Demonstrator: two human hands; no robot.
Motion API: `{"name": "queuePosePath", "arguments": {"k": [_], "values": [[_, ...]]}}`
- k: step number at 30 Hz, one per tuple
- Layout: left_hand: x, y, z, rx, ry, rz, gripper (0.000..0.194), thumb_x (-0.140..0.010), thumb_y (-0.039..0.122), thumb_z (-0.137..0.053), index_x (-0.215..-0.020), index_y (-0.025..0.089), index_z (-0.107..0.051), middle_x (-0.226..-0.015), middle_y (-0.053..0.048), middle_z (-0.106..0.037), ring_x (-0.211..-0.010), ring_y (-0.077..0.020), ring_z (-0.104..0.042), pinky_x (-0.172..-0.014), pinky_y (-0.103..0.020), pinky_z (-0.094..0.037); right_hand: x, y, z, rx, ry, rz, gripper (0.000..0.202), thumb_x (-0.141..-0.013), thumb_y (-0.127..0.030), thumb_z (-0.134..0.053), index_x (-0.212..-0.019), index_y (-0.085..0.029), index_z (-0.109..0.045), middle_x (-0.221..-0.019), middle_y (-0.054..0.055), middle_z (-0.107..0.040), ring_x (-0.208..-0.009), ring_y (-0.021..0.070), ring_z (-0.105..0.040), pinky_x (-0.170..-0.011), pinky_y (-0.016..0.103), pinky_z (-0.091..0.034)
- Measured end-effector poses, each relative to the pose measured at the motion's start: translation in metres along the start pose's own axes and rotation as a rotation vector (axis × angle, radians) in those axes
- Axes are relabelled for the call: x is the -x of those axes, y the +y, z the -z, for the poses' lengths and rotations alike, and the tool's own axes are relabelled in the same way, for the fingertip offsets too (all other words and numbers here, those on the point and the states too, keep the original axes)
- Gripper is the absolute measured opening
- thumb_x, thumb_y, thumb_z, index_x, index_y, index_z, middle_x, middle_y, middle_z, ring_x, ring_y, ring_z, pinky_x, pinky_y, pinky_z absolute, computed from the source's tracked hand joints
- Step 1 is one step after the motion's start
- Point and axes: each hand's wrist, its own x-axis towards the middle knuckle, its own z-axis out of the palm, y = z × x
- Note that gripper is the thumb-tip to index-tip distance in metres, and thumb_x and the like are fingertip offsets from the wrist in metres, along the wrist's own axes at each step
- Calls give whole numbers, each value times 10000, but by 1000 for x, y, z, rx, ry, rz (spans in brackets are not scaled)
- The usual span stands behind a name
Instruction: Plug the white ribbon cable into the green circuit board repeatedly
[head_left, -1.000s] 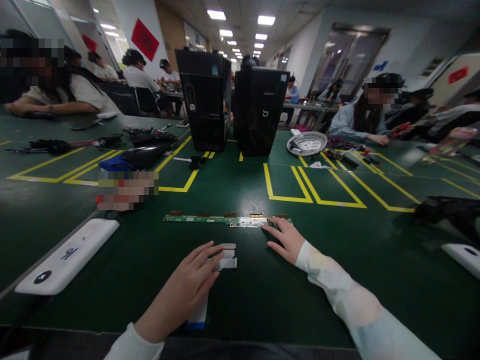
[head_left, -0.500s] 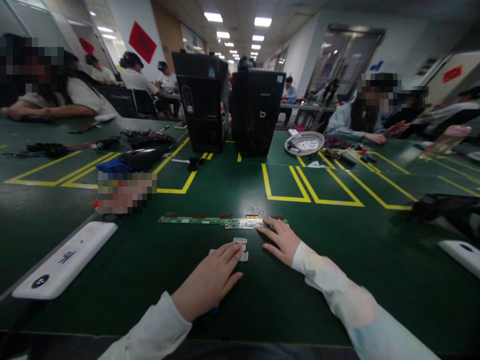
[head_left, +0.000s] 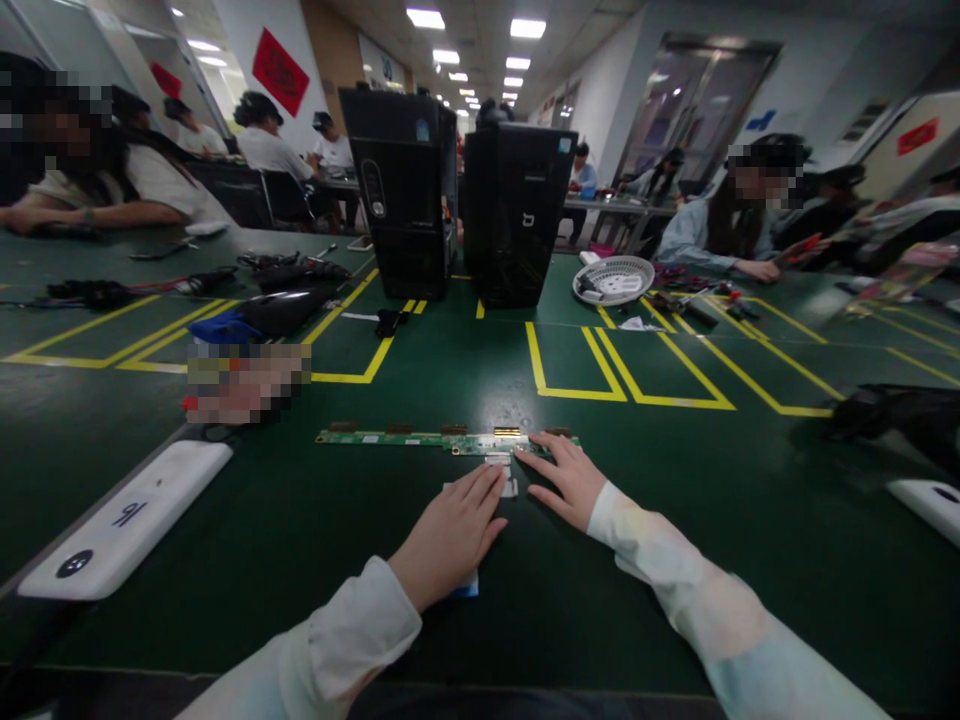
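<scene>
A long, thin green circuit board point(head_left: 420, 440) lies across the dark green table. My right hand point(head_left: 566, 480) rests at its right part, fingers spread, with fingertips on the board. My left hand point(head_left: 457, 525) lies palm down on a whitish flat piece point(head_left: 510, 487), fingers stretched out close together. That piece reaches up to the board's lower edge and is partly hidden under the fingers. A blue bit point(head_left: 466, 587) shows beneath my left palm.
Two black computer towers point(head_left: 409, 195) stand beyond the board. A white device point(head_left: 127, 520) lies left, near a blurred-out object. A round white basket point(head_left: 613, 280) and cables are farther back. People sit at both sides.
My left hand has moved right and forward, and the whitish piece has shifted with it to the board's edge. My right hand has stayed at the board.
</scene>
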Motion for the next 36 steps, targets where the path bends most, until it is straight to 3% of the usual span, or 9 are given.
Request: {"name": "queuePosePath", "arguments": {"k": [6, 13, 23, 36], "values": [[-2, -1, 0, -12, 1, 0, 479, -983, 323, -342, -1406, 106, -406, -1455, -140, -464, -1340, -241, -431, -1058, -412, -421, 0, 0, -1, -1, 13, 4, 491, -943, -438, -433, -1383, -229, -496, -1396, 154, -445, -1285, 308, -401, -1043, 528, -374], [-3, -4, -1, 29, 22, 7, 461, -988, 325, -329, -1409, 151, -402, -1442, -118, -486, -1338, -214, -435, -1060, -392, -419, 0, 1, -3, -15, 15, -3, 488, -929, -422, -464, -1380, -239, -496, -1403, 147, -446, -1294, 304, -394, -1044, 530, -373], [-7, -8, 7, 60, -92, 19, 485, -985, 337, -342, -1425, 137, -388, -1473, -109, -448, -1333, -235, -441, -1081, -400, -390, 0, -1, -1, -16, 11, 2, 491, -933, -422, -448, -1379, -222, -499, -1403, 155, -440, -1293, 317, -390, -1041, 536, -370], [-14, -22, 12, 185, -100, -18, 466, -991, 339, -325, -1408, 153, -415, -1471, -92, -454, -1341, -202, -430, -1093, -377, -369, 0, 2, -2, -19, -7, -7, 522, -921, -453, -460, -1389, -224, -487, -1418, 158, -427, -1307, 321, -385, -1048, 552, -348]]}}
